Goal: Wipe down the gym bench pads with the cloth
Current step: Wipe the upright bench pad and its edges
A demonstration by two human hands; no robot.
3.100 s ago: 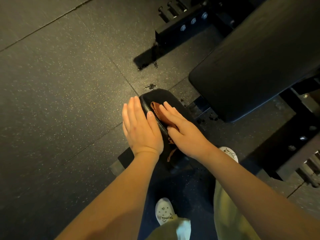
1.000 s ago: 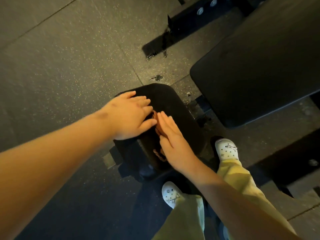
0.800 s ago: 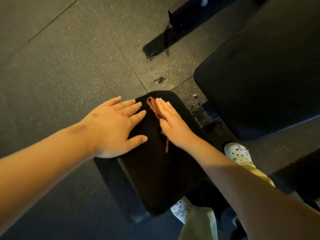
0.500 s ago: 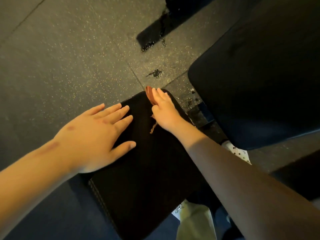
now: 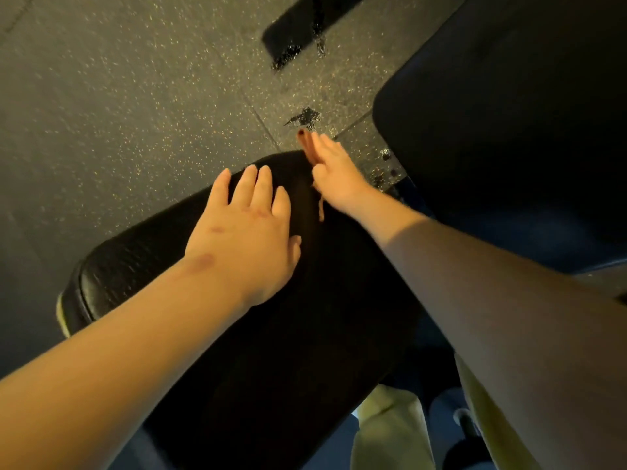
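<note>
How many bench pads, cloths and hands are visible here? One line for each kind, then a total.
Bench pads: 2, near pad and larger pad
Cloths: 1, brown cloth
Hands: 2, left hand and right hand
Total: 5

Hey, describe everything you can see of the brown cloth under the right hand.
The reddish-brown cloth is mostly hidden beneath the flat right hand, which presses it on the far end of the black padded bench pad. One edge pokes past the fingertips, over the pad's end; a thin strand trails out near the wrist.
</note>
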